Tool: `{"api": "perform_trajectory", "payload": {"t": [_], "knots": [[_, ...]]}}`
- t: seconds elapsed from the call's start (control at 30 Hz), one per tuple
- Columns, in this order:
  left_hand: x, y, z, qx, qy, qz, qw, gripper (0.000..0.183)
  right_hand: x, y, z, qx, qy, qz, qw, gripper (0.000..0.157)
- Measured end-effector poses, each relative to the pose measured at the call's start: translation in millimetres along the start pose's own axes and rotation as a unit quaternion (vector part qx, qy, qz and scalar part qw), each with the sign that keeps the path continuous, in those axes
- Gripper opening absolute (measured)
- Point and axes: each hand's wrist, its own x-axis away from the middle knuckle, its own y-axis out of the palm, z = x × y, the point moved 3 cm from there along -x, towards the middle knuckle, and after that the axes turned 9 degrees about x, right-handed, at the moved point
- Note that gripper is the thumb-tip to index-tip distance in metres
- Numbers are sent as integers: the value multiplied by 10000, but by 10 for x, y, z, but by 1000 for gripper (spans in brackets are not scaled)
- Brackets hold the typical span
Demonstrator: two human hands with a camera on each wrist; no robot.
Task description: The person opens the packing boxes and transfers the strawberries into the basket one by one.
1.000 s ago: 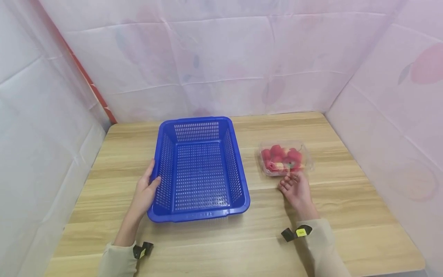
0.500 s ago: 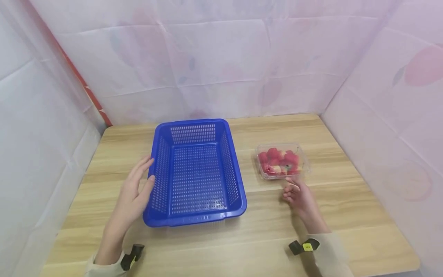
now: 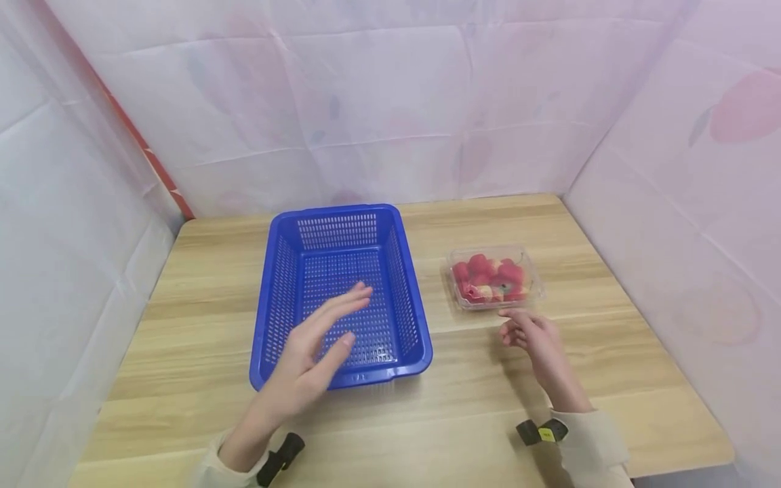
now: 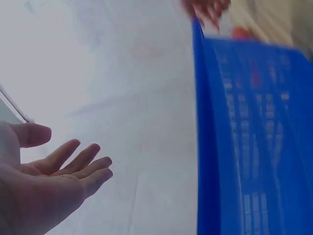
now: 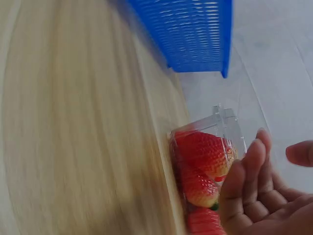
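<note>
My left hand (image 3: 305,359) hovers above the near left part of a blue plastic basket (image 3: 348,378), fingers extended and nothing in them. In the left wrist view the same hand (image 4: 58,178) is apart from the basket's side (image 4: 254,147). My right hand (image 3: 533,342) is just in front of a clear plastic box (image 3: 459,301) of red fruit (image 3: 488,274), its fingers loosely bent and holding nothing. Strawberries (image 5: 203,152) show through the box wall in the right wrist view, close beside the right fingertips; whether they touch the box I cannot tell.
Everything stands on a wood-grain table (image 3: 451,420). Pale patterned sheets (image 3: 378,102) enclose the table at the back and both sides. The basket sits left of the box, with a strip of table between them.
My left hand has let go of the basket's left rim, lifted and moved right over the basket. The right hand has shifted slightly back from the box.
</note>
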Motion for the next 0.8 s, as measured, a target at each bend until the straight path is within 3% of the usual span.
{"api": "perform_trajectory", "payload": {"t": [0.13, 0.23, 0.33, 0.47, 0.53, 0.63, 0.73, 0.8], "knots": [[-47, 256, 40, 912, 36, -302, 9954, 45, 26, 70, -73, 952, -896, 621, 9895, 22], [-44, 509, 18, 1590, -221, -609, 9851, 39, 24, 117, -101, 1593, -1748, 998, 9665, 15], [-40, 814, -42, 2219, -607, -975, 9683, 35, -4, 153, -132, 2197, -2912, 1267, 9225, 13], [-61, 1186, -166, 2895, -1370, -1175, 9400, 32, -59, 195, -156, 2779, -4408, 1346, 8428, 22], [-69, 1323, -232, 3187, -1712, -1177, 9248, 30, -85, 217, -150, 2897, -4873, 1219, 8147, 24], [-75, 1491, -328, 3638, -1957, -1199, 9028, 28, -114, 249, -131, 3028, -5268, 952, 7885, 23], [-71, 1637, -441, 3996, -2236, -1189, 8810, 29, -144, 270, -120, 3201, -5414, 783, 7735, 23], [-70, 1725, -552, 4041, -2486, -973, 8749, 30, -174, 280, -123, 3330, -5436, 716, 7671, 24]]}}
